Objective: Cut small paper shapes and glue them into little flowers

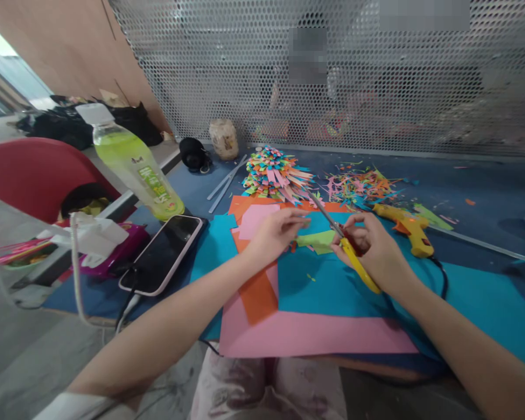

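My right hand [374, 248] grips yellow-handled scissors [359, 265] over the blue sheets, the blades pointing up and to the left. My left hand [276, 233] hovers above the paper with its fingers stretched to the right, and I see nothing held in it. Between the two hands a light green paper piece [319, 240] lies on a blue sheet [319, 291]. Beneath are a pink sheet [324, 335] and an orange strip [257, 297]. Behind my hands stands a cone-shaped pile of fringed coloured paper [273, 175].
Paper scraps [363, 186] and a yellow glue gun [406, 227] with a cord lie to the right. On the left are a phone [161, 256] on a cable, a tilted-looking drink bottle [135, 163] and a purple tissue box [114, 251]. A perforated metal panel [245, 64] borders the back.
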Action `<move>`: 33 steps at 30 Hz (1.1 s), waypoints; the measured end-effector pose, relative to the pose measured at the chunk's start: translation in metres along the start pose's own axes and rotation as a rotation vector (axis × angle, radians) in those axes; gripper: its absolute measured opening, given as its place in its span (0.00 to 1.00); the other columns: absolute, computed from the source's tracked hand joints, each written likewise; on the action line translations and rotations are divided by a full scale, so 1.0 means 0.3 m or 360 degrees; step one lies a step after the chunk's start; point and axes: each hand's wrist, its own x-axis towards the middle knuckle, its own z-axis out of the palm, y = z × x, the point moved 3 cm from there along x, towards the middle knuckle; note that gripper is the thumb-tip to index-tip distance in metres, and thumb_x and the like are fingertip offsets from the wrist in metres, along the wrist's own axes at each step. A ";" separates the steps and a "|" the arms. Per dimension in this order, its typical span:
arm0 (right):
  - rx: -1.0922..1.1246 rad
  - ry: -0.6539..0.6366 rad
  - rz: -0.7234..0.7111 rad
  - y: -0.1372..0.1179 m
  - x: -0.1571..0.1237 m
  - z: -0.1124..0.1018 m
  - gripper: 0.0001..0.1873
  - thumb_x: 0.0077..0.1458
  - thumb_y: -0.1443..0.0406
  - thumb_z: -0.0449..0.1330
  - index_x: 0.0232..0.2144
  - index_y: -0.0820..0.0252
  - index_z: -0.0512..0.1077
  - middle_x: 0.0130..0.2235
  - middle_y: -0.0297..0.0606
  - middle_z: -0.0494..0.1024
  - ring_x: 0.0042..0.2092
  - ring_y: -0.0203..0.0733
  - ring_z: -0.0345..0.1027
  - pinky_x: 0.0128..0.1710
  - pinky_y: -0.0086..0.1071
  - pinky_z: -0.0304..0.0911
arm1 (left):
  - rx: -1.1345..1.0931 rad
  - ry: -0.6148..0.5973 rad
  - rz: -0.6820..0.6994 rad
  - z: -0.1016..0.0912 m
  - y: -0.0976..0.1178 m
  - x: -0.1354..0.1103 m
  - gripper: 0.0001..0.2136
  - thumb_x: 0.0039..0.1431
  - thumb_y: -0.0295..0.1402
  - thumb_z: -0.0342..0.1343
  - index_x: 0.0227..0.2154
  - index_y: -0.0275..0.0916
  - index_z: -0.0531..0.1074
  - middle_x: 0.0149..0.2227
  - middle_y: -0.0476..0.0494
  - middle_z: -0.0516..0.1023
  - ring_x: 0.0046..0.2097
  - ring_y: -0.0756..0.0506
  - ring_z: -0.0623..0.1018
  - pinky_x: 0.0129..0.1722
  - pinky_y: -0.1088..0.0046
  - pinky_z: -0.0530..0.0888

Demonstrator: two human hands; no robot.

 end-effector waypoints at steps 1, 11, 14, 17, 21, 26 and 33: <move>-0.0011 0.0002 0.0001 0.000 0.000 -0.001 0.22 0.41 0.61 0.65 0.36 0.52 0.56 0.28 0.32 0.75 0.28 0.43 0.70 0.27 0.35 0.66 | 0.0212 0.0023 0.0108 -0.015 0.002 0.008 0.11 0.55 0.26 0.50 0.41 0.36 0.70 0.42 0.38 0.78 0.45 0.44 0.77 0.43 0.68 0.74; -0.0264 -0.0090 -0.0046 -0.013 -0.011 0.001 0.19 0.44 0.65 0.62 0.36 0.52 0.56 0.36 0.37 0.77 0.36 0.45 0.74 0.35 0.36 0.68 | 0.1146 -0.0072 0.0331 -0.035 0.023 0.008 0.17 0.53 0.24 0.51 0.46 0.40 0.69 0.42 0.43 0.77 0.45 0.44 0.76 0.44 0.69 0.71; -0.0383 -0.0064 -0.0090 -0.007 -0.009 -0.001 0.18 0.45 0.65 0.61 0.36 0.53 0.56 0.36 0.37 0.78 0.36 0.46 0.74 0.34 0.36 0.68 | 0.1308 -0.0059 0.0335 -0.046 0.016 0.013 0.17 0.52 0.25 0.52 0.46 0.41 0.69 0.41 0.44 0.77 0.45 0.43 0.74 0.45 0.67 0.70; -0.0423 -0.0068 -0.0128 -0.010 -0.010 -0.004 0.18 0.45 0.65 0.60 0.36 0.52 0.56 0.34 0.36 0.78 0.36 0.46 0.74 0.34 0.35 0.68 | 0.1418 -0.0093 0.0287 -0.048 0.003 0.018 0.18 0.51 0.25 0.53 0.46 0.40 0.69 0.42 0.44 0.77 0.45 0.44 0.73 0.45 0.68 0.70; -0.0486 -0.0153 -0.0115 -0.024 -0.015 -0.002 0.17 0.45 0.66 0.60 0.36 0.52 0.56 0.37 0.38 0.78 0.40 0.46 0.74 0.36 0.35 0.68 | 0.1518 -0.0264 0.0263 -0.022 -0.009 0.017 0.17 0.53 0.26 0.52 0.47 0.41 0.69 0.50 0.44 0.73 0.51 0.43 0.70 0.51 0.65 0.66; -0.0755 -0.0032 -0.0003 -0.021 -0.004 -0.019 0.15 0.46 0.63 0.59 0.36 0.53 0.57 0.36 0.40 0.79 0.38 0.51 0.74 0.33 0.38 0.68 | 0.1626 -0.0382 0.0248 -0.001 -0.011 0.017 0.18 0.58 0.29 0.48 0.52 0.40 0.65 0.49 0.42 0.74 0.51 0.42 0.69 0.50 0.63 0.64; -0.0833 0.0131 0.0041 -0.006 0.011 -0.044 0.15 0.46 0.62 0.58 0.36 0.54 0.58 0.31 0.40 0.79 0.32 0.51 0.74 0.28 0.37 0.66 | 0.1538 -0.0404 0.0268 -0.008 -0.010 0.023 0.21 0.59 0.29 0.48 0.56 0.37 0.59 0.40 0.43 0.79 0.48 0.42 0.70 0.49 0.65 0.64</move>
